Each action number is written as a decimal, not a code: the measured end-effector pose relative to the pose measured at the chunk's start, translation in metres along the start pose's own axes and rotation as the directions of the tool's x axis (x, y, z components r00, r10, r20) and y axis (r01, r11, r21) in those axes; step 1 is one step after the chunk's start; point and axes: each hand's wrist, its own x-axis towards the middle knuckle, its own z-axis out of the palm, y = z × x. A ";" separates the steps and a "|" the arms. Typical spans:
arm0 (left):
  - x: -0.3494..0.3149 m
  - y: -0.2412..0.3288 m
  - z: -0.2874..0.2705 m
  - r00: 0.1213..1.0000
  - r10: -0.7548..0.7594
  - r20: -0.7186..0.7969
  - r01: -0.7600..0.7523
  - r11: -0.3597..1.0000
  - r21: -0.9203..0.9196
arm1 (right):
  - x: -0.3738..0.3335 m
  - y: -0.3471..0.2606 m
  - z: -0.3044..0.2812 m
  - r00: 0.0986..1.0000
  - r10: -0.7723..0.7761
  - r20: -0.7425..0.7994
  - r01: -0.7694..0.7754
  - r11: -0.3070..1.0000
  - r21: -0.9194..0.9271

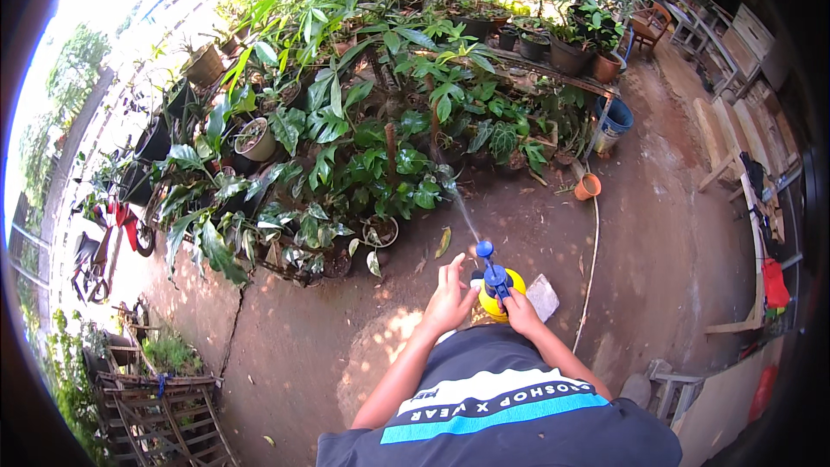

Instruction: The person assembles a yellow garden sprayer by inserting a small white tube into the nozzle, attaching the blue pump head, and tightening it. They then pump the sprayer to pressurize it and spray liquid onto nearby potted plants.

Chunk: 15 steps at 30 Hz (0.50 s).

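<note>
My right hand [521,311] is wrapped around the blue handle of a yellow pump sprayer [513,284], held in front of my body. A thin jet of water [467,214] leaves its blue nozzle and runs forward to the potted plants. Just left of the sprayer is my left hand [450,296], its fingers stretched out and apart; whether a fingertip touches the sprayer is hard to tell. Large green leaves [328,121] fill the area ahead, and a white pot [256,140] stands among them.
An orange pot [588,187] lies tipped beside a pale hose [594,268] on the ground. A blue bucket [614,121] stands by the plant bench. Wooden racks [164,415] are at lower left, a red motorbike [121,225] at far left. A flat stone slab [543,297] lies beyond my right hand.
</note>
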 end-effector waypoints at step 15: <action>-0.046 -0.046 0.020 0.919 -0.156 0.361 0.265 0.924 -0.275 | -0.058 -0.028 0.005 0.958 0.114 0.263 0.010 0.904 -0.428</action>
